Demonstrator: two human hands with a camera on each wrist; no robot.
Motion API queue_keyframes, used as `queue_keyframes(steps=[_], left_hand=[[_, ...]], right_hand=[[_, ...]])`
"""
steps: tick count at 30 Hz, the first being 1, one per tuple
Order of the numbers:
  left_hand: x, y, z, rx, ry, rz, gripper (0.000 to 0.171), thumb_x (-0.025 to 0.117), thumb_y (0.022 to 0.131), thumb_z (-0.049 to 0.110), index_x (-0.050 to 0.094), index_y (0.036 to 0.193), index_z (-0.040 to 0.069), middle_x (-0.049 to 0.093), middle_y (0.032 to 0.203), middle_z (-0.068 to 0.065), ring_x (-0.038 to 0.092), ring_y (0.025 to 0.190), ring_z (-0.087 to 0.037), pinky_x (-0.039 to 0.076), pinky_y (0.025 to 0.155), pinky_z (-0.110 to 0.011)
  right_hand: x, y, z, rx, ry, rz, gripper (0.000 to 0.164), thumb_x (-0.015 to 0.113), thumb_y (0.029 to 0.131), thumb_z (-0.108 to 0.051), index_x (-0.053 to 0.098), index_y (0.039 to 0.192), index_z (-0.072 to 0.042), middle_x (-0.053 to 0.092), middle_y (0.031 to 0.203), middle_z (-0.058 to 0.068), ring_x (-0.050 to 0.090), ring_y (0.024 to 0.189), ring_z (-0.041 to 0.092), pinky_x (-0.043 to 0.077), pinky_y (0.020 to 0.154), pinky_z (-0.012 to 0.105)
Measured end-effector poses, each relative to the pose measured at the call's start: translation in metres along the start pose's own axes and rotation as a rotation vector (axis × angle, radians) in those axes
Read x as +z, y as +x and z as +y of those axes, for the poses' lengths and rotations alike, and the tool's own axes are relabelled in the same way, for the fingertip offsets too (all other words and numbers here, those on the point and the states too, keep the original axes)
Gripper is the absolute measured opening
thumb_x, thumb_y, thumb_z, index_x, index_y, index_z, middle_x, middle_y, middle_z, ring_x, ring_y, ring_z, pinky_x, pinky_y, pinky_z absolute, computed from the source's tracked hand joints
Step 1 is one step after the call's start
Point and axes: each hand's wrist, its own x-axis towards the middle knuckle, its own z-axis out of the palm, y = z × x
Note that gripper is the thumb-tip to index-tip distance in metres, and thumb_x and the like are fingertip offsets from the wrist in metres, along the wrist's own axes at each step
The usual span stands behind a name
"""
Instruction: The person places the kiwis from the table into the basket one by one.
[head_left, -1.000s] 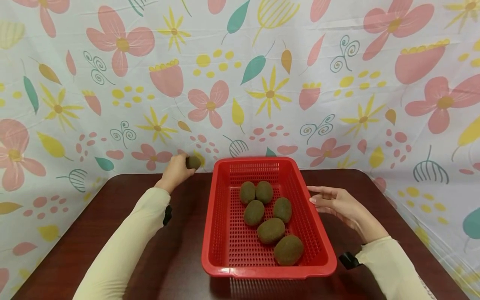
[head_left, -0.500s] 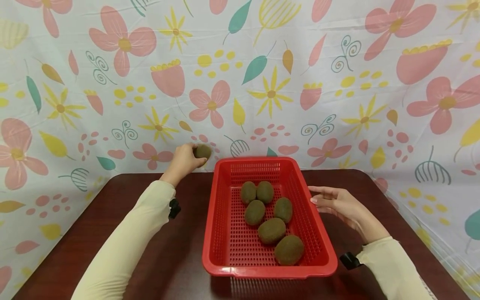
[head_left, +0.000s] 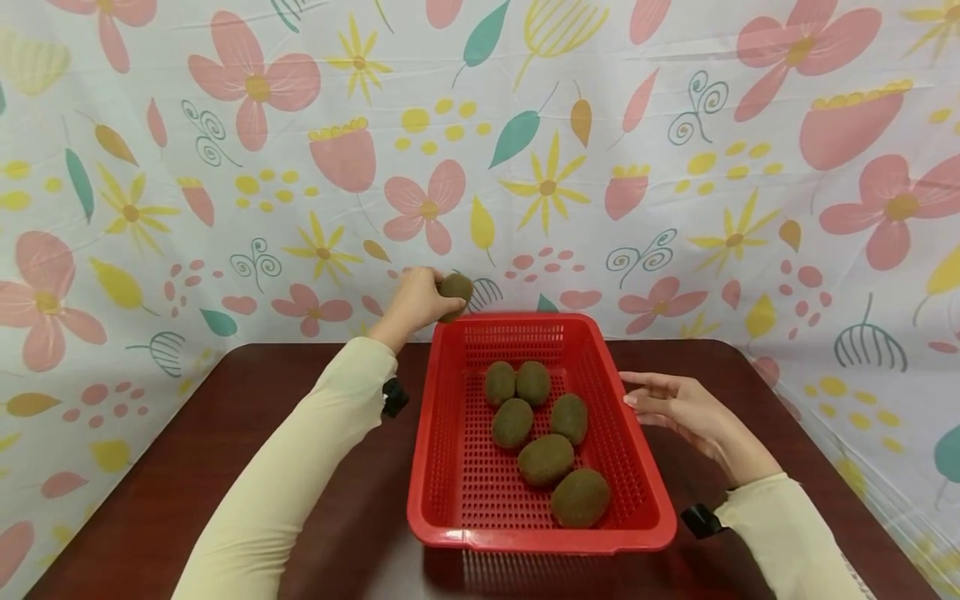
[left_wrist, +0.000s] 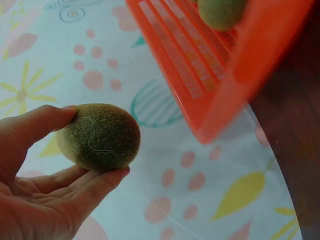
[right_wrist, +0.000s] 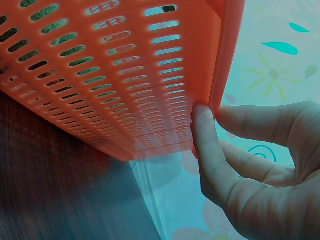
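Observation:
A brown fuzzy kiwi (head_left: 456,293) is in my left hand (head_left: 417,302), pinched between thumb and fingers near the far left corner of the red plastic basket (head_left: 437,433). In the left wrist view the kiwi (left_wrist: 102,137) is clear of the basket wall, a thin pale fibre on its skin. Inside the basket lie several more kiwis (head_left: 546,460), running from the far middle to the near right. My right hand (head_left: 686,417) touches the basket's right rim from outside with fairly straight fingers; in the right wrist view its fingertips (right_wrist: 203,111) meet the rim's edge.
The basket stands on a dark brown wooden table (head_left: 187,450). Behind the table hangs a white cloth (head_left: 480,108) printed with flowers and leaves. Slotted walls (right_wrist: 100,75) and a raised rim surround the basket's inside.
My left hand has moved right and slightly up with the kiwi, from left of the basket to its far left corner. My right hand has stayed at the rim.

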Motion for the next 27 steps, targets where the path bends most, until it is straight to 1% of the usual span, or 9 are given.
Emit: queue_keyframes(steps=[3, 7, 14, 17, 18, 20, 22, 24, 27], left_hand=[[0.006, 0.003, 0.011, -0.026, -0.008, -0.031, 0.035, 0.072, 0.086, 0.024, 0.068, 0.107, -0.004, 0.067, 0.091, -0.014, 0.060, 0.079, -0.024, 0.049, 0.066, -0.030], [0.016, 0.006, 0.019, -0.078, -0.012, -0.063, 0.026, 0.073, 0.085, 0.022, 0.067, 0.085, -0.003, 0.059, 0.073, -0.007, 0.053, 0.067, -0.019, 0.045, 0.059, -0.027], [0.037, 0.010, 0.020, -0.146, 0.089, -0.137, 0.018, 0.069, 0.085, 0.015, 0.058, 0.085, 0.001, 0.056, 0.085, -0.008, 0.050, 0.075, -0.020, 0.046, 0.065, -0.028], [0.046, 0.011, 0.021, -0.178, 0.128, -0.174, 0.017, 0.063, 0.082, 0.009, 0.053, 0.069, 0.005, 0.051, 0.078, -0.009, 0.045, 0.070, -0.020, 0.042, 0.060, -0.027], [0.049, 0.011, 0.021, -0.191, 0.149, -0.188, 0.019, 0.063, 0.081, 0.007, 0.053, 0.066, 0.006, 0.052, 0.077, -0.009, 0.045, 0.070, -0.021, 0.044, 0.064, -0.028], [0.055, 0.013, 0.023, -0.212, 0.206, -0.227, 0.017, 0.063, 0.082, 0.007, 0.057, 0.066, 0.006, 0.059, 0.085, -0.011, 0.050, 0.075, -0.021, 0.048, 0.077, -0.029], [0.060, 0.014, 0.024, -0.232, 0.252, -0.267, 0.009, 0.064, 0.083, 0.006, 0.064, 0.074, 0.003, 0.063, 0.096, -0.013, 0.052, 0.079, -0.022, 0.049, 0.083, -0.031], [0.066, 0.015, 0.025, -0.255, 0.287, -0.302, 0.005, 0.065, 0.085, 0.007, 0.067, 0.085, 0.002, 0.063, 0.106, -0.013, 0.052, 0.081, -0.021, 0.050, 0.084, -0.031], [0.074, 0.015, 0.023, -0.292, 0.281, -0.338, 0.005, 0.065, 0.085, 0.006, 0.067, 0.089, 0.002, 0.060, 0.104, -0.012, 0.046, 0.073, -0.019, 0.045, 0.059, -0.026]], right_hand=[[0.000, 0.001, 0.001, -0.002, -0.003, -0.003, 0.064, 0.065, 0.093, -0.018, 0.036, 0.144, 0.007, 0.069, 0.110, 0.008, 0.069, 0.094, 0.020, 0.055, 0.084, 0.037], [-0.001, 0.002, 0.001, 0.000, 0.006, -0.003, 0.064, 0.066, 0.093, -0.017, 0.036, 0.144, 0.007, 0.069, 0.108, 0.006, 0.069, 0.094, 0.020, 0.055, 0.083, 0.035], [0.000, 0.003, 0.000, 0.005, 0.016, -0.006, 0.064, 0.066, 0.093, -0.017, 0.036, 0.144, 0.007, 0.069, 0.108, 0.005, 0.069, 0.094, 0.020, 0.055, 0.082, 0.034], [-0.001, 0.002, 0.000, 0.006, 0.017, -0.004, 0.064, 0.065, 0.093, -0.017, 0.036, 0.144, 0.007, 0.069, 0.108, 0.005, 0.069, 0.094, 0.020, 0.055, 0.082, 0.034], [-0.001, 0.002, 0.000, 0.007, 0.015, -0.004, 0.064, 0.065, 0.093, -0.017, 0.036, 0.144, 0.007, 0.069, 0.108, 0.005, 0.069, 0.094, 0.020, 0.055, 0.082, 0.033], [-0.001, 0.002, 0.000, 0.009, 0.018, -0.004, 0.064, 0.066, 0.093, -0.018, 0.036, 0.144, 0.007, 0.069, 0.108, 0.005, 0.069, 0.094, 0.020, 0.055, 0.082, 0.034], [-0.001, 0.002, 0.000, 0.009, 0.018, -0.003, 0.064, 0.066, 0.093, -0.018, 0.036, 0.144, 0.006, 0.069, 0.108, 0.005, 0.069, 0.094, 0.020, 0.055, 0.082, 0.034], [0.000, 0.002, 0.000, 0.009, 0.018, -0.002, 0.064, 0.065, 0.093, -0.018, 0.036, 0.144, 0.006, 0.069, 0.108, 0.006, 0.069, 0.094, 0.020, 0.055, 0.082, 0.034], [0.000, 0.002, 0.000, 0.007, 0.014, -0.002, 0.064, 0.065, 0.093, -0.018, 0.036, 0.144, 0.006, 0.069, 0.109, 0.007, 0.069, 0.094, 0.020, 0.055, 0.082, 0.034]])
